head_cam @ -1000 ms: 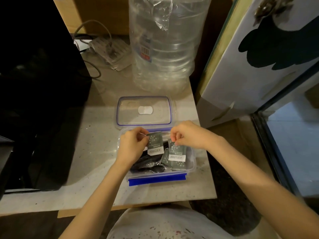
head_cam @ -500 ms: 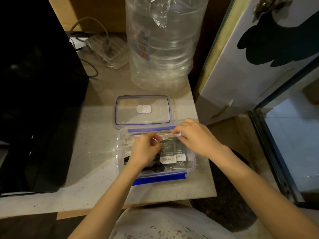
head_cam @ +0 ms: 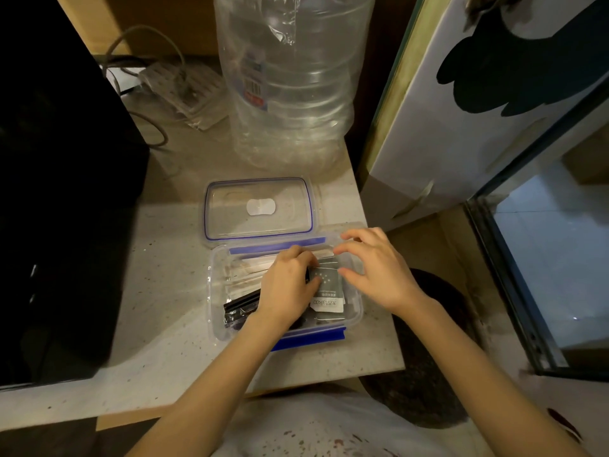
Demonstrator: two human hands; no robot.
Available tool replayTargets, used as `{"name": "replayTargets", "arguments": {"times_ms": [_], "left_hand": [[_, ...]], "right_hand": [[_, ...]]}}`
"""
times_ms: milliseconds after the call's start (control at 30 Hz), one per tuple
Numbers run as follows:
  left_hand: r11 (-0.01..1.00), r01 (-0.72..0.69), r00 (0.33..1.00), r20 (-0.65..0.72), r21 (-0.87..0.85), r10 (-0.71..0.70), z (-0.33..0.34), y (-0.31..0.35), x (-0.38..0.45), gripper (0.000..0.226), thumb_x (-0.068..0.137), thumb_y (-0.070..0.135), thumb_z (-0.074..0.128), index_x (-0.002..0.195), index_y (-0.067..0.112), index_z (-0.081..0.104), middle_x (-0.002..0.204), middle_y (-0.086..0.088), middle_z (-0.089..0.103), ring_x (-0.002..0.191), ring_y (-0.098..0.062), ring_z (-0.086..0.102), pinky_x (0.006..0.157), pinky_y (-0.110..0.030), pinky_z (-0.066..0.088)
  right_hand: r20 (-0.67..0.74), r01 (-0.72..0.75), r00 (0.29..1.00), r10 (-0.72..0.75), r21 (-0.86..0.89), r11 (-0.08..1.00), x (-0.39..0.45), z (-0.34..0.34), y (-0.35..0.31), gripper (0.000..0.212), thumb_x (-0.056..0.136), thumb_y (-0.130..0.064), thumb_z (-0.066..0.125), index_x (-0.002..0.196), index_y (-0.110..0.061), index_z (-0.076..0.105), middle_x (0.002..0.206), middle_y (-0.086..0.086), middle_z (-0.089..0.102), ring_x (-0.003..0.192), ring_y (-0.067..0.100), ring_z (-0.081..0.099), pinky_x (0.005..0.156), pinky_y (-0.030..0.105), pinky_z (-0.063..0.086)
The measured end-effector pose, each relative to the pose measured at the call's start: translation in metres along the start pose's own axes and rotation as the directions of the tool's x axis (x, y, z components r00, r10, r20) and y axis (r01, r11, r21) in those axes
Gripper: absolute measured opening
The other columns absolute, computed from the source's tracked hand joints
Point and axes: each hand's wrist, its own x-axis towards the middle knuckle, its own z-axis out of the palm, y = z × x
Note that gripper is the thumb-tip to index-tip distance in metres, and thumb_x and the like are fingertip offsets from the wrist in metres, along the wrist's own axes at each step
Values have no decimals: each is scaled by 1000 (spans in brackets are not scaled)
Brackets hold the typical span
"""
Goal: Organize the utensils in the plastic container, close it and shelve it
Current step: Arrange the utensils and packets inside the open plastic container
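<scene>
Sorting step: packets being settled inside the open plastic container (head_cam: 220, 293).

The left hand (head_cam: 286, 288) presses its fingers down on a grey sachet (head_cam: 327, 289); the right hand (head_cam: 379, 272), fingers loosely spread and gripping nothing, hovers just beside it. Next comes fitting the lid (head_cam: 258, 207), lying beyond the fingertips on the pale speckled surface (head_cam: 158, 324). A big water bottle (head_cam: 290, 80) stands further back; the room is dim.

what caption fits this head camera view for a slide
Both hands arrange packets in an open plastic container, lid behind.
</scene>
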Motion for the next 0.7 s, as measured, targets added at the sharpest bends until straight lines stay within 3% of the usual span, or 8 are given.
{"name": "replayTargets", "arguments": {"times_ms": [100,200,267,400,500,600,700], "left_hand": [[1000,-18,1000,-6,1,18,0,1,-2,29,82,22,65,109,12,61,113,-6,64,106,-23,56,82,-34,51],[1000,-30,1000,-2,-4,30,0,0,-2,39,81,23,66,118,14,57,117,-5,64,112,-22,53,88,-32,47],[999,-45,999,18,0,45,1,-2,-1,38,81,22,66,117,14,59,115,-5,65,109,-23,52,88,-31,45],[997,-33,997,64,-67,38,-3,-5,0,30,79,14,67,109,11,65,101,-8,67,92,-21,59,83,-28,47],[981,42,993,115,-190,-20,-9,-5,-1,29,78,6,67,106,11,65,82,-2,64,74,-13,58,75,-22,49],[936,147,982,161,-319,-99,-15,-9,-2,37,75,3,70,110,13,63,87,1,60,71,-12,61,65,-7,47],[850,251,959,237,-463,-154,-20,-13,-3,41,73,0,73,111,13,62,94,-3,63,70,-11,65,73,-19,53]], "right_hand": [[0,-24,1000,24,46,999,-2,4,-1,36,87,-22,61,123,-21,57,141,-2,42,131,11,32,97,22,31],[-15,-7,1000,7,0,1000,-2,5,-2,35,87,-22,60,122,-22,57,143,-3,41,134,13,28,105,29,31],[-9,34,999,-35,-66,997,-2,4,-4,34,88,-22,59,122,-21,59,141,-2,43,135,16,27,107,33,30],[22,189,982,-189,-193,963,-1,4,-9,31,85,-21,62,116,-17,65,119,1,63,118,21,46,100,40,39],[136,256,964,-228,-251,933,1,7,-13,37,88,-29,57,125,-21,57,123,-3,62,119,18,43,100,34,31],[166,261,960,-223,-260,930,5,8,-16,45,89,-32,56,132,-23,49,124,-3,61,119,17,41,100,34,29],[186,240,963,-197,-244,940,9,6,-17,47,88,-35,56,133,-27,45,121,-2,61,119,17,42,102,35,28]]}}
